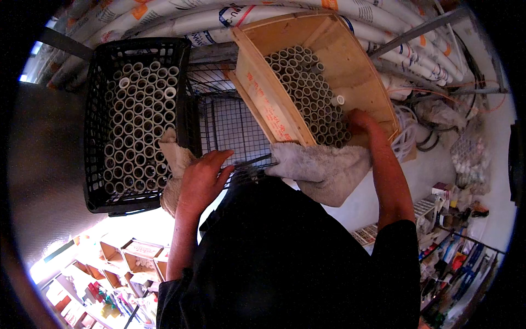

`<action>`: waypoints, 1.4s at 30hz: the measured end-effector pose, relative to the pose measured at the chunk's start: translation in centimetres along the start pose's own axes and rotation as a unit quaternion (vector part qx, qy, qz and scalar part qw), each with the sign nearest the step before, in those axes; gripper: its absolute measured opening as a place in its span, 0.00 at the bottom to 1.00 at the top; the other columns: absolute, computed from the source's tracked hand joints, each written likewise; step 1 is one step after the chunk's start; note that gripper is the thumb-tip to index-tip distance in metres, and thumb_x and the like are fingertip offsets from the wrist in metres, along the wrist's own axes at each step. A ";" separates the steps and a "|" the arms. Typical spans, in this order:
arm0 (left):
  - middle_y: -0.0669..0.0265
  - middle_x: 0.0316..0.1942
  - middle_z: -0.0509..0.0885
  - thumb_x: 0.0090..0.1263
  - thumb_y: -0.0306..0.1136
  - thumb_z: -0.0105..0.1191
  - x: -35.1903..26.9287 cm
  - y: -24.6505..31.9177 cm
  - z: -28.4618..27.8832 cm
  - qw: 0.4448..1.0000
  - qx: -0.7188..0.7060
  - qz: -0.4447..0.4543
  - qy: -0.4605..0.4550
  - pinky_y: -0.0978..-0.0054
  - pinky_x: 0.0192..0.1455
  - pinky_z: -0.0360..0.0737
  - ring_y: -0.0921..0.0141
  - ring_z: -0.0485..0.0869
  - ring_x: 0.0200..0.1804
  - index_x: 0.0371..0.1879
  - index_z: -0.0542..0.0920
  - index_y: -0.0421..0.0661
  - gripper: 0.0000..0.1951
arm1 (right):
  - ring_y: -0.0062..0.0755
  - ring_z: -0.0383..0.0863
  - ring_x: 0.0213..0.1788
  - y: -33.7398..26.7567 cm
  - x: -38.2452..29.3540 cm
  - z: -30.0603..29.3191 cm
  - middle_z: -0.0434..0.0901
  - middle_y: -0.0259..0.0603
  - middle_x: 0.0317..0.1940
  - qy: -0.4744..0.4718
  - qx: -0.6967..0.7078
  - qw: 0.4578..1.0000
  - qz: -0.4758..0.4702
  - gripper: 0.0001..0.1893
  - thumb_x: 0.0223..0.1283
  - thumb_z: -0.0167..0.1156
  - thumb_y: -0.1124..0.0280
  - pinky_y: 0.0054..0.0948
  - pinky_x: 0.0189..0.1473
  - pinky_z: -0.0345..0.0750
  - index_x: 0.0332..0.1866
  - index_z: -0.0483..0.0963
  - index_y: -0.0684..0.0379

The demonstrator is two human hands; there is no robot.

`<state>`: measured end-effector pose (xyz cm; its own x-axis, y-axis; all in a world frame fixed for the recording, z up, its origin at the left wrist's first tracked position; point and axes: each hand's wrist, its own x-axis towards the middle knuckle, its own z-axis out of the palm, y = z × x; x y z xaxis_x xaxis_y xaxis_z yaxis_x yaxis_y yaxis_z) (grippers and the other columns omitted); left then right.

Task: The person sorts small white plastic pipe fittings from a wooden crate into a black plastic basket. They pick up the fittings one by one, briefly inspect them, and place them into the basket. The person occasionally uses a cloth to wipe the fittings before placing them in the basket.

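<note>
My right hand (358, 119) reaches into a wooden box (263, 103), beside rows of short plastic pipe fittings (302, 86) standing on end; its fingertips are partly hidden. A loose white fitting (338, 100) lies on the rows close to that hand. My left hand (207, 174) is apart from the box, fingers spread, by a beige cloth (176, 164) at the edge of a black plastic crate (91, 164). Many similar fittings (139, 123) stand in rows in the crate, two of them whiter. A greyish towel (324, 168) hangs over the near end of the wooden box.
A black wire basket (230, 123) stands between crate and box. Long wrapped pipes (271, 16) lie on a metal rack behind. Clear tubing (404, 131) hangs at the right. Shelves with wooden bins (141, 251) are at the lower left, mixed goods (456, 263) at the lower right.
</note>
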<state>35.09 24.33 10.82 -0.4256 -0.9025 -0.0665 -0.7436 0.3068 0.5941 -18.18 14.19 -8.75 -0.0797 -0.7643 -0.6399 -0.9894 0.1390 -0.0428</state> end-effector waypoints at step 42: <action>0.56 0.42 0.83 0.65 0.32 0.58 0.2 -0.1 0.0 1.000 0.004 -0.022 0.006 0.61 0.46 0.80 0.56 0.83 0.45 0.51 0.79 0.44 0.16 | 0.50 0.84 0.42 1.3 2.3 1.7 0.84 0.51 0.39 -0.096 -0.334 0.881 -0.321 0.16 0.38 0.69 0.69 0.43 0.46 0.80 0.37 0.82 0.61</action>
<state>35.04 24.09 10.78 -0.3863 -0.9187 -0.0827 -0.7660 0.2695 0.5836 -19.40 13.73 -11.59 0.4804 -0.4221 -0.7688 -0.6794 -0.7334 -0.0219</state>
